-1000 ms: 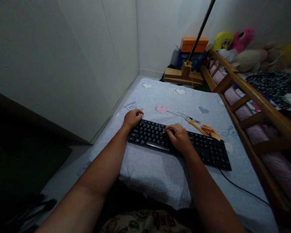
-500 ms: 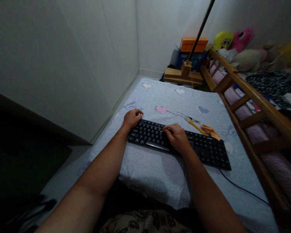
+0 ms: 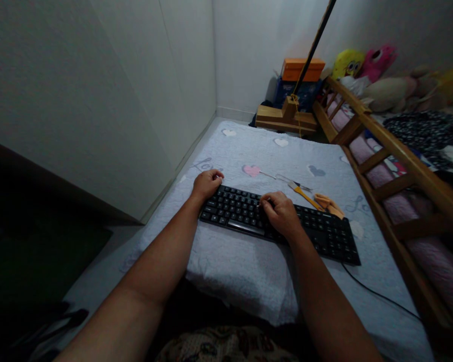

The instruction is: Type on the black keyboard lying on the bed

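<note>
A black keyboard (image 3: pixel 245 211) lies slantwise on a pale blue cloth. My left hand (image 3: pixel 207 184) is closed at its back left corner, fingers curled against that edge. Over the keys right of the middle, my right hand (image 3: pixel 281 211) is closed in a pinch, thumb against fingers. A tiny pale spot shows at its fingertips, too small to name. Behind the keyboard lie a yellow-handled brush (image 3: pixel 304 193), a folded orange cloth (image 3: pixel 329 204), a thin white stick (image 3: pixel 268 175) and a slim metal tool (image 3: pixel 292 181).
The cloth-covered surface (image 3: pixel 241 266) has printed hearts. A black cable (image 3: pixel 377 291) runs from the keyboard towards the lower right. A wooden rail (image 3: pixel 396 151) borders the right side, a pale panel (image 3: pixel 136 100) the left. An orange box (image 3: pixel 302 69) and a wooden stand (image 3: pixel 287 116) are behind.
My right hand has shifted slightly right along the keys, still pinched. My left hand stays at the keyboard's corner.
</note>
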Tool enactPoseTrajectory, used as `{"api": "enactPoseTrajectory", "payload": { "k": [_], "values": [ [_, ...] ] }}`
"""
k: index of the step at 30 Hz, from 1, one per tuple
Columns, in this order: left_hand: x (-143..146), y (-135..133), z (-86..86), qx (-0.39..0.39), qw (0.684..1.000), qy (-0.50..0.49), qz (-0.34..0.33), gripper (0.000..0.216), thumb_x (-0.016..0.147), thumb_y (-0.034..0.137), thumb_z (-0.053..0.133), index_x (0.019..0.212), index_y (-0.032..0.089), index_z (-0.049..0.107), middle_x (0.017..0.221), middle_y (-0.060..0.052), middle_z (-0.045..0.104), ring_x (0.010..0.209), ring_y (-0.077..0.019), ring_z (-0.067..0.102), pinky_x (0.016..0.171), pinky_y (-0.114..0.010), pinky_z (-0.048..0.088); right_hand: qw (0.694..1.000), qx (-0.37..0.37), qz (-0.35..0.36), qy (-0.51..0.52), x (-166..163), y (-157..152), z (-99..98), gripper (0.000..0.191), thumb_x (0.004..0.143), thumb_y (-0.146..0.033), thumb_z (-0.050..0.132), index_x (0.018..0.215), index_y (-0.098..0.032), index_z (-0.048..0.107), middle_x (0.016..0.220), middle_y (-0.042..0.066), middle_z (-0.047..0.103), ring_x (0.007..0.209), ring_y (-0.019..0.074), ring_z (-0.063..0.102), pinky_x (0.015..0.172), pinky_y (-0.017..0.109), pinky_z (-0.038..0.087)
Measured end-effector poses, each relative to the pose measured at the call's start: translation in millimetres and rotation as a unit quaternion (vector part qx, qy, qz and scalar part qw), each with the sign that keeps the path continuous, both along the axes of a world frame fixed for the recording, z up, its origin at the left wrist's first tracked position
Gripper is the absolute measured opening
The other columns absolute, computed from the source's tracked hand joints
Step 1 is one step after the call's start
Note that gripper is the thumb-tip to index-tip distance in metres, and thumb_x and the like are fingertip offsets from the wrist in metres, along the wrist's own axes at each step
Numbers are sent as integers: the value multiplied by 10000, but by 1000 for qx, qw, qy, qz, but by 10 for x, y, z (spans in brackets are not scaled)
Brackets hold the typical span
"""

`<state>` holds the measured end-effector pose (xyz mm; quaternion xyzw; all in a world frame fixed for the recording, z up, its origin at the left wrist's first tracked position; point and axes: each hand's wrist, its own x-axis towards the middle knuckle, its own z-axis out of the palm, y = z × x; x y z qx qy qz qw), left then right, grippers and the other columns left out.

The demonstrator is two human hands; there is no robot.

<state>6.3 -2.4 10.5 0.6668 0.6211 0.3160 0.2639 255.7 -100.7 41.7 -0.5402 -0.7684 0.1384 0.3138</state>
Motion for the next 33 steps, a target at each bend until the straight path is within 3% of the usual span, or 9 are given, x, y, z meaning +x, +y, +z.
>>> {"api": "enactPoseTrajectory", "payload": {
  "k": [33],
  "values": [
    [-2,-3,4,4,1000,3,-1,251,737,284,531,860,176,722,712,-12,641,687,-154,566,626,-266,386,999,23,-31,18,5,36,-66,164,873,-189,510,851,-216,670,846,62,684,872,232,579,817,362,441]
  ]
}}
